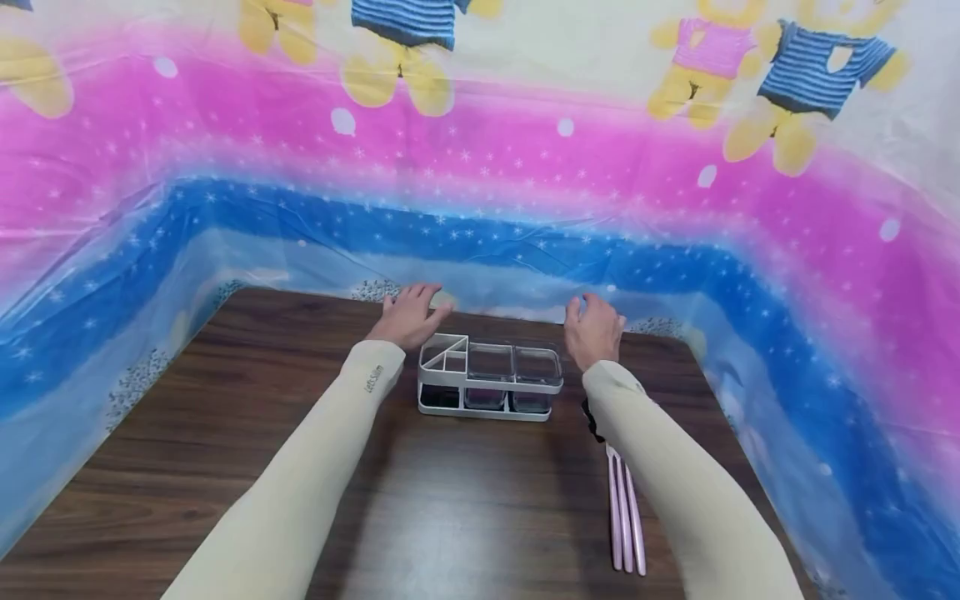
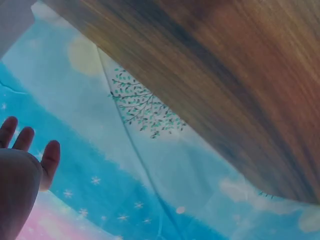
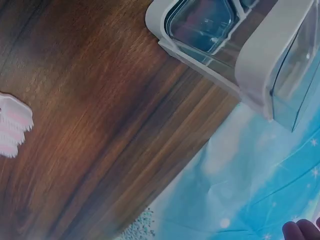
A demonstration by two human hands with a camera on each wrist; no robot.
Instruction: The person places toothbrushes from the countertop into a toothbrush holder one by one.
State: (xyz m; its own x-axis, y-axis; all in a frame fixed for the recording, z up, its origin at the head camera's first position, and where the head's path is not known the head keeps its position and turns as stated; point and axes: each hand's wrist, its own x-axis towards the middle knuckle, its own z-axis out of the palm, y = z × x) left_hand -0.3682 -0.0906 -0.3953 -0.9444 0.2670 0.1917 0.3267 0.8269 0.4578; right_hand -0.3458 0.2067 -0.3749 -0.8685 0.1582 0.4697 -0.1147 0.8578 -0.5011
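A white toothbrush holder (image 1: 442,410) with clear cups stands on the table near its far edge. Its divided compartment is on the left and two cups sit to the right. My left hand (image 1: 408,317) is just beyond its left end, fingers extended and loosely bent. Past the right end my right hand (image 1: 594,332) hovers with relaxed, slightly bent fingers, holding nothing. In the right wrist view the holder's white frame (image 3: 255,55) fills the upper right corner, with fingertips (image 3: 300,230) at the lower right. Left fingers (image 2: 50,162) show in the left wrist view.
Three pink toothbrushes (image 1: 626,517) lie side by side under the right forearm; a bristled head (image 3: 15,125) shows in the right wrist view. A dark object (image 1: 592,421) is partly hidden by the right sleeve. Patterned cloth (image 1: 465,225) surrounds the brown wooden table (image 1: 262,400).
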